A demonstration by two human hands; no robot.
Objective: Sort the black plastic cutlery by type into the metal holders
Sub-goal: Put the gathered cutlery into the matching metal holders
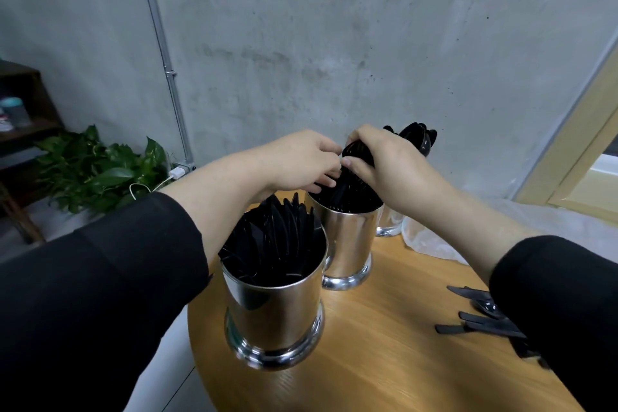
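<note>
Three holders: shiny round metal cups on the counter (384, 344); near holder (277, 314), middle holder (349, 244), far holder (388, 224).
Near holder: packed with flat black plastic knives (274, 244).
Middle holder: black cutlery bunch (347, 187) stands in it; type hard to tell.
Far holder: glossy black spoons (418, 137) stick up.
Loose cutlery (481, 321): flat on the counter, by the right sleeve.
Right hand (391, 164): grip curled over the top of the bunch, thumb pressing it.
Left hand (301, 160): fingers bent, grip pinching the same bunch from the side.
Counter: smooth round light wood.
Sleeves: black, pushed up the forearms.
Wall (301, 43): rough grey concrete.
</note>
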